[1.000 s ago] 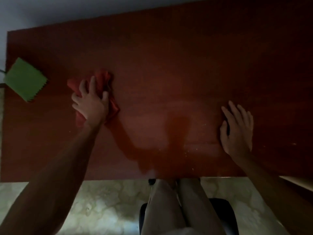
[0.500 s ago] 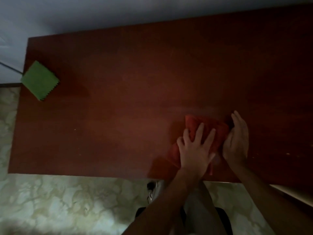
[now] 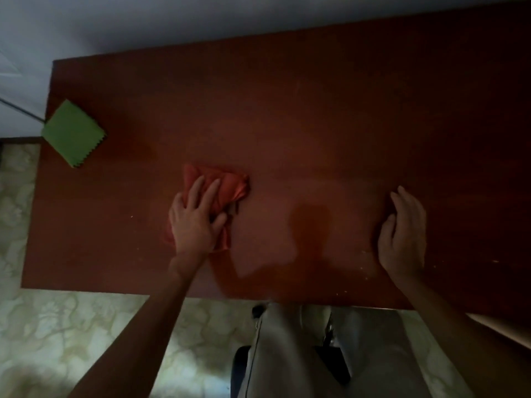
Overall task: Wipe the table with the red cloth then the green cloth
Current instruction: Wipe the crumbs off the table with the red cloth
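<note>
A crumpled red cloth (image 3: 230, 185) lies on the dark reddish-brown table (image 3: 316, 116), left of its middle. My left hand (image 3: 195, 222) presses flat on the cloth with fingers spread, covering its near part. A folded green cloth (image 3: 74, 133) with a zigzag edge sits at the table's far left, partly over the edge. My right hand (image 3: 403, 237) rests on the table at the right, fingers loosely curved, holding nothing.
Small pale crumbs (image 3: 365, 254) dot the table near the front edge by the right hand. A pale wall runs behind the table. Patterned floor (image 3: 71, 334) lies to the left and front. My legs and a dark chair seat (image 3: 244, 366) are below the front edge.
My left hand has slid the red cloth left from beside my right hand to left of the table's middle. My right hand has stayed at the right.
</note>
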Demonstrator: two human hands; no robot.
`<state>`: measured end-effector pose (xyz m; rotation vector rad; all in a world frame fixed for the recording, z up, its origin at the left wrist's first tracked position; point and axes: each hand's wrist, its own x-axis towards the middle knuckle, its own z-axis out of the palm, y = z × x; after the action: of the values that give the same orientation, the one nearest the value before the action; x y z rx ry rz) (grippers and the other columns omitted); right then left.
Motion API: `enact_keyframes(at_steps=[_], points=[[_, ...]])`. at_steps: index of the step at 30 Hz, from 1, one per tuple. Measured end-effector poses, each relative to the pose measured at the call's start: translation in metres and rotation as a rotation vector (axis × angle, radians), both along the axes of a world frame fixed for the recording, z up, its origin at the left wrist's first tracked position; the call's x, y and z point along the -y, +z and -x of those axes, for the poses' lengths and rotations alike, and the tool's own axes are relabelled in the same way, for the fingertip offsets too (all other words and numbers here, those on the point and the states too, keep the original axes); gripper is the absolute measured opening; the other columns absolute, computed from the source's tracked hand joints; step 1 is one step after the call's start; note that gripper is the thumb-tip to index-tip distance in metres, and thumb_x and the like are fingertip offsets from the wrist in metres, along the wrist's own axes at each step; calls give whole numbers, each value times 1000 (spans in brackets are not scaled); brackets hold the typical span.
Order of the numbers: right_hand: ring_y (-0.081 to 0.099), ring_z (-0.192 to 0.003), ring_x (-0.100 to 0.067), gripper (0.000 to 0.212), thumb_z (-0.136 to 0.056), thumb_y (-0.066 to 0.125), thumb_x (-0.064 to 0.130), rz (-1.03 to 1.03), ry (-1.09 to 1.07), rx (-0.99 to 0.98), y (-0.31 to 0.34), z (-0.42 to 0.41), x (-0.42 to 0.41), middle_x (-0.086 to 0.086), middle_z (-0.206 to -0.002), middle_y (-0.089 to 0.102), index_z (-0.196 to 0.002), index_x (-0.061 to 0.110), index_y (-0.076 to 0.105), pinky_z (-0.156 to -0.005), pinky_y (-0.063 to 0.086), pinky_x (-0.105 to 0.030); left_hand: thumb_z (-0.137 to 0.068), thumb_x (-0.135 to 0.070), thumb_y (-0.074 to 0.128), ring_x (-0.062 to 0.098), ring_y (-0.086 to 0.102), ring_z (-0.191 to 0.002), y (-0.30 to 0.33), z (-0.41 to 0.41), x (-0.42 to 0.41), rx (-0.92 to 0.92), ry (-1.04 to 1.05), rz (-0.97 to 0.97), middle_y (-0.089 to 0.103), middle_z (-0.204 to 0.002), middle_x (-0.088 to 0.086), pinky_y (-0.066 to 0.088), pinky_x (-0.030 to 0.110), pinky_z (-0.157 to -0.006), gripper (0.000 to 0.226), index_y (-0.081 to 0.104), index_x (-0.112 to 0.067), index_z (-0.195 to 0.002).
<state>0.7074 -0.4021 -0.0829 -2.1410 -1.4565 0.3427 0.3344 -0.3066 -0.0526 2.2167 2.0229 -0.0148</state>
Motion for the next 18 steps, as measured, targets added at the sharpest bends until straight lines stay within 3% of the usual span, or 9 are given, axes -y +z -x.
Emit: enact_keyframes(at_steps=[6, 11, 15, 18], points=[[33, -138, -29, 43, -98, 32, 16, 19, 60, 57, -1, 0, -2, -18, -148, 43, -134, 1, 51, -114, 28, -55, -76, -55, 51, 44, 46, -105, -3, -50, 72, 89, 388, -17, 43, -148, 4, 44, 56, -84, 70, 48, -33, -142], [37, -138, -31, 41, -97, 34, 14, -36, 85, 39, -7, -1, -2, -17, -148, 44, -132, 4, 54, -122, 11, -40, -75, -60, 47, 40, 46, -96, -2, -132, 112, 89, 468, 13, 47, -144, 5, 48, 52, -79, 71, 51, -32, -140], [41, -135, -27, 42, -95, 35, 8, -141, 89, -183, -4, -7, 1, -14, -143, 50, -131, 4, 55, -118, 22, -48, -73, -59, 50, 39, 46, -95, 1, -228, 145, 91, 438, 48, 47, -144, 5, 45, 49, -78, 73, 49, -33, -141], [35, -140, -23, 42, -97, 37, 2, -162, 164, -457, 10, -36, 10, -14, -149, 42, -138, 1, 47, -118, 24, -31, -70, -52, 70, 43, 49, -95, 0, -299, 161, 83, 417, 76, 48, -143, 8, 47, 52, -75, 78, 47, -32, -142]])
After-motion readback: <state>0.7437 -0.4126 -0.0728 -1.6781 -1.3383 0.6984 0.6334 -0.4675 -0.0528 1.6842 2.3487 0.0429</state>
